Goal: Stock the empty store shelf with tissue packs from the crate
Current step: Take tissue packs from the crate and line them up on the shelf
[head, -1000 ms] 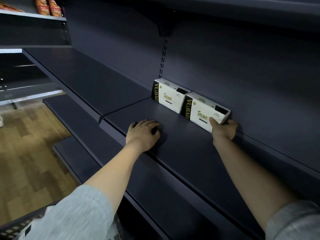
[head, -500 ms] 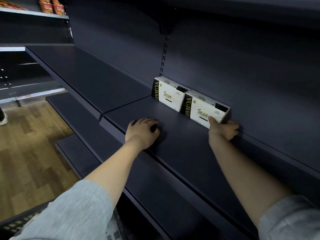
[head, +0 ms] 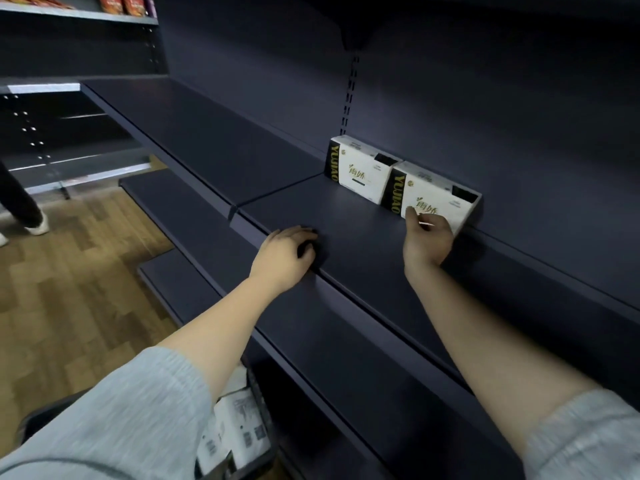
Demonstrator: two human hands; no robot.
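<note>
The right hand point(head: 427, 239) has slid off the second pack point(head: 434, 195), fingers loosely curled, empty; the left hand point(head: 282, 252) stays curled on the shelf point(head: 346, 237). That pack seems placed.

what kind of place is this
Most likely a shop aisle: long dark retail shelves, two boxed tissue packs faced up at the back, and more packaged goods on a far shelf.

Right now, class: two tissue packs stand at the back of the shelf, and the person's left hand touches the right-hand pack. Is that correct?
Not quite. The head view shows the right hand touching the right-hand pack; the left hand rests on the shelf. Two packs do stand at the back.
</note>
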